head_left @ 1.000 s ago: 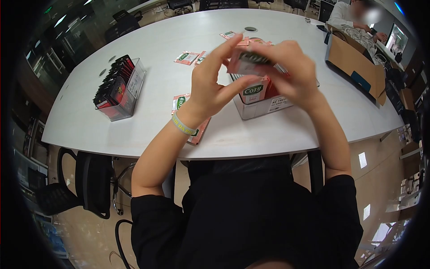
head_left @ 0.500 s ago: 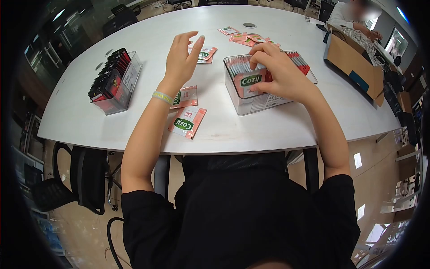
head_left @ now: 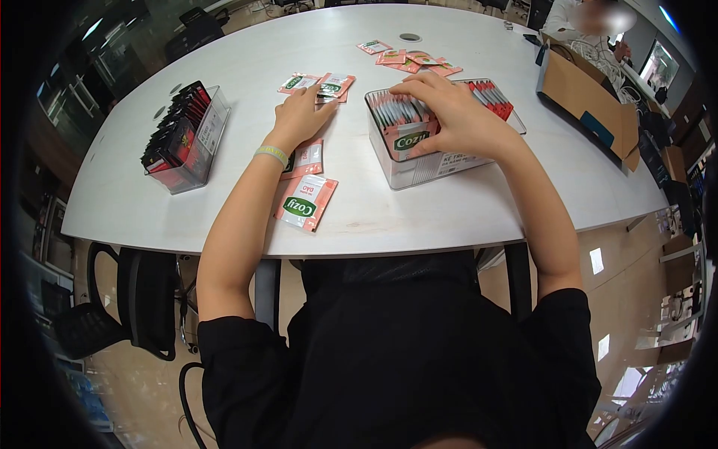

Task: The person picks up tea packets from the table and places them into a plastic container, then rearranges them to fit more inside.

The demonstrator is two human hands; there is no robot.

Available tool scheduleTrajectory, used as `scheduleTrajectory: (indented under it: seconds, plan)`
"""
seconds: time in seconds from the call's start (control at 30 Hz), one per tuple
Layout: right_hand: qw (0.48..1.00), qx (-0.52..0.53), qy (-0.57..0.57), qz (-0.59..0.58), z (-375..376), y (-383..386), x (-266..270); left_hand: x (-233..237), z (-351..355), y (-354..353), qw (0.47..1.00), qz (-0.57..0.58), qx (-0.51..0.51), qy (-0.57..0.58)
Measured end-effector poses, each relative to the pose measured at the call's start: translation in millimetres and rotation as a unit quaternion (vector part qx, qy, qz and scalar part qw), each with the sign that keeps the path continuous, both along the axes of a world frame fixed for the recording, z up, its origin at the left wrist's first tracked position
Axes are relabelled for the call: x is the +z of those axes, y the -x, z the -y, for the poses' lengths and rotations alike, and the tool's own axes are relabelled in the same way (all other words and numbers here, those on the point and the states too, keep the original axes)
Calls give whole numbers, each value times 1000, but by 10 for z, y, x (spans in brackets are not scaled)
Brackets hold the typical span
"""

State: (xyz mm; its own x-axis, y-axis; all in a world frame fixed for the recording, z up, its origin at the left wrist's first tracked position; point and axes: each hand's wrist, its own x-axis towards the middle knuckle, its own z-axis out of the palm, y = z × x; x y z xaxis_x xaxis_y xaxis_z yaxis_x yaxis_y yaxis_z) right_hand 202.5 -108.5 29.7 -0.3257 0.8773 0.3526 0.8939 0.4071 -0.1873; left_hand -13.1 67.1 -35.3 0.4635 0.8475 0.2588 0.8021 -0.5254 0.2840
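Note:
My left hand point(head_left: 299, 120) reaches over the table with its fingers stretched out, fingertips right at a small group of pink-and-white Cozy tea sachets point(head_left: 336, 83). Below the wrist lie two more sachets, the nearer Cozy sachet point(head_left: 307, 202) flat on the table and the other partly hidden by my forearm. A clear plastic bin point(head_left: 430, 173) on the right is packed with upright sachets. Over it, my right hand point(head_left: 467, 116) curls around the row, its thumb against the front Cozy tea sachet point(head_left: 408, 141) and its fingers on the top edges behind.
A second clear bin point(head_left: 207, 146) at the left holds black-and-red sachets point(head_left: 178, 131). Several loose pink sachets point(head_left: 419, 60) lie farther back, near a round cable hole point(head_left: 410, 37). An open cardboard box point(head_left: 572, 105) with cables stands at the right, beside a seated person.
My left hand has come down from above the table to the group of sachets. In my right hand, the front Cozy sachet now sits lower in the bin.

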Motion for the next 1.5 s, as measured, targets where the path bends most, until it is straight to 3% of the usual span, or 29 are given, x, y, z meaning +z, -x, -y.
scheduleTrajectory:
  seconds: [0.17,0.23,0.27,0.33,0.37,0.67,0.73,0.77,0.83,0.87,0.93,1.07,1.17,1.2,1.27,1.3,1.37,1.5]
  plan:
    - [997,49,-11,-58,31,-81,81,-70,-151,44,998,14,13,-59]
    - [994,63,-25,-85,27,-100,92,-176,-334,103,985,17,32,-166]
    - [993,58,-58,-82,21,-111,97,-160,-325,95,985,19,33,-167]
    - [991,52,-90,-81,28,-112,94,-141,-291,90,993,-60,85,-57]
    - [991,49,-80,-98,36,-106,95,-94,-245,82,993,-59,85,-59]
    - [987,73,-103,-100,69,-10,121,382,-6,261,984,-175,-36,20]
    - [987,75,-106,-99,82,9,107,376,15,298,996,-91,24,4]
    - [985,77,-116,-102,81,16,106,312,-7,308,996,-90,25,5]
    - [983,80,-131,-103,65,14,120,194,-81,301,984,-82,146,-53]
    - [981,80,-134,-112,57,3,110,219,-141,326,984,-80,147,-55]
    - [980,80,-138,-122,64,-2,117,284,-306,428,990,-67,100,78]
    - [974,68,-166,-137,62,0,126,239,-425,512,995,1,52,90]
    - [969,54,-208,-122,42,-10,84,492,-192,364,981,191,8,21]
    - [964,44,-239,-109,30,-8,83,590,-46,279,981,191,6,19]
    - [952,39,-290,-94,49,44,95,725,212,127,906,356,-118,-196]
    - [938,36,-337,-78,56,71,95,808,405,68,906,355,-122,-195]
    - [917,46,-392,-60,37,104,90,909,804,-24,858,362,-230,-283]
    - [853,86,-514,-24,28,181,108,818,1167,-190,803,354,-328,-351]
